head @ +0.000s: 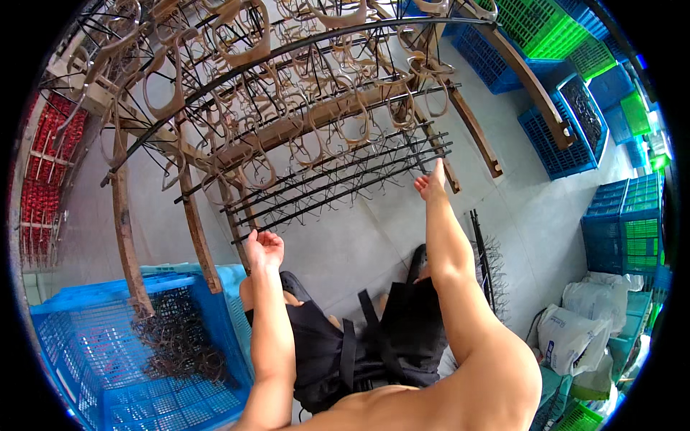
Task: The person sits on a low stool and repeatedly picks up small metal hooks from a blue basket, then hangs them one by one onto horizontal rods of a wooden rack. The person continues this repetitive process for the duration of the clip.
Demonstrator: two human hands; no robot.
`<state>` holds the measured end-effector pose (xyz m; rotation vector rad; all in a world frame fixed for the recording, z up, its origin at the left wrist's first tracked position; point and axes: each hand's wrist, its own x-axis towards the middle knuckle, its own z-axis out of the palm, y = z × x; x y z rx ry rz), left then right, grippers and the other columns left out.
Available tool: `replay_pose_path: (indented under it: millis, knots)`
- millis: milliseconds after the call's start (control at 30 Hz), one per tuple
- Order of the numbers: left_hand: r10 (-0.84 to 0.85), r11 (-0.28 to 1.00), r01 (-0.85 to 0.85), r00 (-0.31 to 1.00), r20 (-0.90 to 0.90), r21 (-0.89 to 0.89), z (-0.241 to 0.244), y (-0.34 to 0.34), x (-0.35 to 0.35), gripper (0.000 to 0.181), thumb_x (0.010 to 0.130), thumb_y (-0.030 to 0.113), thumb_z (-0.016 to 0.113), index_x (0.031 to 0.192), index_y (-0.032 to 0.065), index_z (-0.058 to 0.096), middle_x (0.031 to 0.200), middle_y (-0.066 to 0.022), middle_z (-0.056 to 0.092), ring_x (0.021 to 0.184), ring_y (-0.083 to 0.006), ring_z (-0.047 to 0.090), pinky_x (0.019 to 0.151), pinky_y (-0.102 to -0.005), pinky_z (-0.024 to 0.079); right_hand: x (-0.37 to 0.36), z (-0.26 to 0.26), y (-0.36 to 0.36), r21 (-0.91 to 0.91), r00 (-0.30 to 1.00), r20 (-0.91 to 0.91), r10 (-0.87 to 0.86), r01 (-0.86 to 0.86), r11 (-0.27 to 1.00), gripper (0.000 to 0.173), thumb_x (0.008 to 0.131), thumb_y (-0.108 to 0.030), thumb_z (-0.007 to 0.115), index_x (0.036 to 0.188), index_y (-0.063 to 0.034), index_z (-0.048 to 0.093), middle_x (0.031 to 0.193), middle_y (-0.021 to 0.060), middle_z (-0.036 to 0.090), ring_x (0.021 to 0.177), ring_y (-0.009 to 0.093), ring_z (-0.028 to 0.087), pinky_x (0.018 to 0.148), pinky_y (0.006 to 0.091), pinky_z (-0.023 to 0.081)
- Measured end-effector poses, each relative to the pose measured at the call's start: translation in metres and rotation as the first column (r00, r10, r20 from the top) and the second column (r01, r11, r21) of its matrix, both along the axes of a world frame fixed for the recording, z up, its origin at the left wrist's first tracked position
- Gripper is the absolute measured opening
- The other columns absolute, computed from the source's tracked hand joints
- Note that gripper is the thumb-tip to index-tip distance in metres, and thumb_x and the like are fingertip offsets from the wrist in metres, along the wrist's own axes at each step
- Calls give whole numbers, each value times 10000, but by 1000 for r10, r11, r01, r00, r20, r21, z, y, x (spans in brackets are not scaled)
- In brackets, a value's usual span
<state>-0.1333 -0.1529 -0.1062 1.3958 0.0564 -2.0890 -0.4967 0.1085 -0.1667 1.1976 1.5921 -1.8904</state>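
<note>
My left hand is palm up with loosely curled fingers, its thumb side close to the left end of the lowest black hooked rod. Near that rod's right end is my right hand, one digit extended and the others bent. Both palms look bare; whether a fingertip touches the rod is unclear. Several such rods with thin wire hooks lie across a wooden rack. Above them, brownish translucent eyeglass frames hang in rows from more rods.
A blue plastic crate at lower left holds a tangle of dark pieces. More hooked rods stand right of my legs. White plastic bags and stacked blue crates line the right. Red items fill a rack at far left.
</note>
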Motion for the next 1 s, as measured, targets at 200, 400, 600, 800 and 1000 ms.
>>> replay_pose_path:
  millis: [200, 400, 600, 800, 1000]
  knots:
    - [-167, 974, 102, 927, 336, 202, -75, -9, 1, 373, 829, 427, 611, 781, 85, 469, 591, 2, 482, 509, -150, 491, 454, -274, 408, 1, -45, -3, 63, 900, -107, 423, -418, 906, 410, 869, -420, 497, 775, -21, 512, 623, 48, 522, 466, 178, 512, 417, 306, 451]
    - [-419, 907, 395, 875, 243, 142, -93, -16, 10, 260, 922, 282, 505, 765, 79, 550, 556, 21, 493, 469, -110, 446, 406, -251, 339, -8, -52, 7, 224, 854, -169, 492, -453, 863, 315, 882, -276, 462, 692, -28, 503, 570, 68, 494, 419, 176, 461, 363, 312, 372]
    - [-298, 952, 304, 944, 141, -20, -81, -2, 30, 195, 888, 210, 525, 731, 100, 561, 546, 29, 475, 450, -106, 416, 407, -244, 317, 25, -29, 19, 177, 900, -164, 403, -375, 910, 216, 861, -183, 449, 722, -21, 484, 576, 69, 478, 402, 155, 424, 347, 269, 318]
    - [-307, 946, 301, 951, -30, -119, -65, 2, 29, 187, 876, 205, 555, 741, 75, 553, 565, 0, 476, 481, -121, 411, 459, -251, 331, 25, -21, 28, 291, 858, -267, 440, -363, 885, 264, 835, -182, 475, 610, -43, 476, 519, 62, 455, 400, 152, 415, 358, 276, 317]
    - [-330, 935, 342, 935, 128, -91, -80, 2, 16, 151, 854, 179, 566, 728, 96, 565, 593, 6, 559, 459, -96, 497, 351, -225, 333, -18, -96, 82, 592, 665, -385, 641, -354, 724, 242, 809, -221, 500, 667, -25, 500, 563, 73, 491, 398, 171, 415, 368, 299, 323]
